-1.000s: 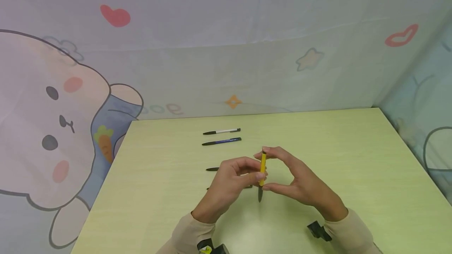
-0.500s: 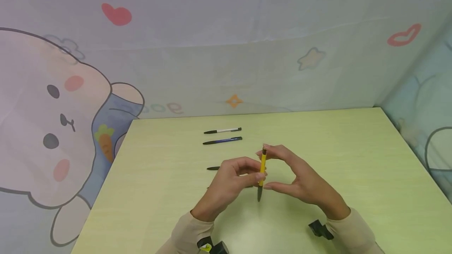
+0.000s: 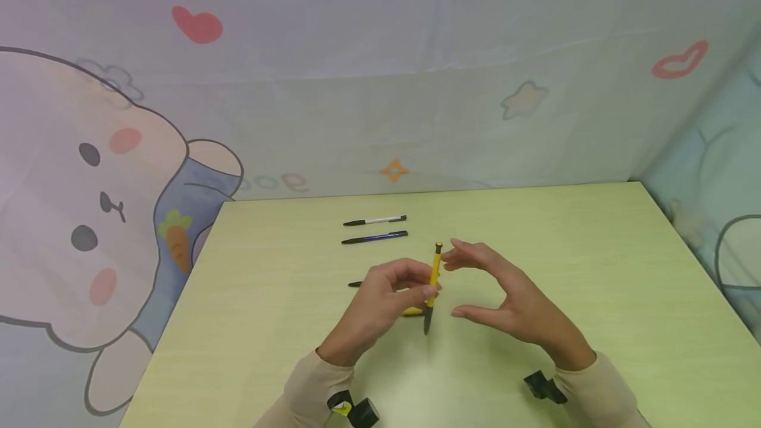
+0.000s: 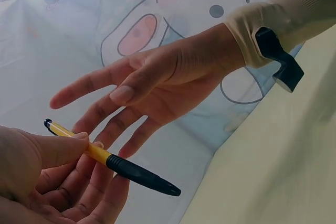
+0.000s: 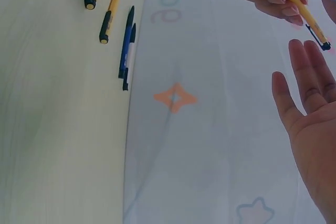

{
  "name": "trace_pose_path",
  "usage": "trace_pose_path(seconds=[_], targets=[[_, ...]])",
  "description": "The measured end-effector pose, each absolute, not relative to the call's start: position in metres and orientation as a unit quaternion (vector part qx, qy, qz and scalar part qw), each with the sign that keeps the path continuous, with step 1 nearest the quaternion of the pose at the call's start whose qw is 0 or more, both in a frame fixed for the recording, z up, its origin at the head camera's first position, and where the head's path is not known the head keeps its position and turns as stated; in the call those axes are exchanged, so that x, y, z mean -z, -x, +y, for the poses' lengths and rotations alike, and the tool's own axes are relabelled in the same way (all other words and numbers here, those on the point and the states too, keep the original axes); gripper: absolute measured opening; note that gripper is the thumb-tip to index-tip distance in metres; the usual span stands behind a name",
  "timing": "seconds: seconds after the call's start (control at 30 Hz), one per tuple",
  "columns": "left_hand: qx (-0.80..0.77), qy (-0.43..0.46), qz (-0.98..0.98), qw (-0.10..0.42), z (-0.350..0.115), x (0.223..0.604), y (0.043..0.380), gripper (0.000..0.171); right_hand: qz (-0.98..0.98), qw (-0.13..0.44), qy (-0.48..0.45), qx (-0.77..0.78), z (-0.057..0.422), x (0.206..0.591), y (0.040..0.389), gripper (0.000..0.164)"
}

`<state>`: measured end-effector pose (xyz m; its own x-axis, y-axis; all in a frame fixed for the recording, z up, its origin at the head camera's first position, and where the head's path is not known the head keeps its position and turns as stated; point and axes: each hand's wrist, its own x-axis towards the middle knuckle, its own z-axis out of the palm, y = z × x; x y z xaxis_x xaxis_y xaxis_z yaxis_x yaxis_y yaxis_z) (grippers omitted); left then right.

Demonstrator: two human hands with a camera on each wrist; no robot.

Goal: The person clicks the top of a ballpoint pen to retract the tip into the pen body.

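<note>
A yellow pen with a black grip and black push-button end is held above the table, its tip pointing down toward the person. The left hand pinches its barrel between thumb and fingers, as the left wrist view also shows with the pen. Just to the right, the right hand is apart from the pen, thumb and fingers spread in a C shape around bare air. In the right wrist view the right hand's fingertips are close to the clip end of the pen.
On the pale table lie a white pen and a blue pen at the back. Two yellow pens, one of them this yellow pen, lie nearer, partly hidden by the left hand in the head view. A printed cloth hangs behind.
The right hand has let go of the yellow pen and drawn slightly right. The left hand has shifted slightly left with the pen, uncovering part of a yellow pen beneath.
</note>
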<state>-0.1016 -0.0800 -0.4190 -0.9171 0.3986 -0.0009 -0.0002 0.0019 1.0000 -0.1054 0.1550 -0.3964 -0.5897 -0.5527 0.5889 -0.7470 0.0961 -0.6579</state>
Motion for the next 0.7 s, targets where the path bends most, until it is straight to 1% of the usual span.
trace_pose_path(seconds=[0.23, 0.7], targets=[[-0.678, -0.14, 0.71, 0.129, -0.092, 0.422, 0.113, 0.023, -0.736, 0.093, -0.437, -0.509, 0.162, 0.401, 0.106, 0.095], [-0.622, -0.137, 0.763, 0.111, -0.12, 0.433, 0.148, 0.02, -0.747, 0.096, -0.419, -0.506, 0.182, 0.413, 0.106, 0.098]])
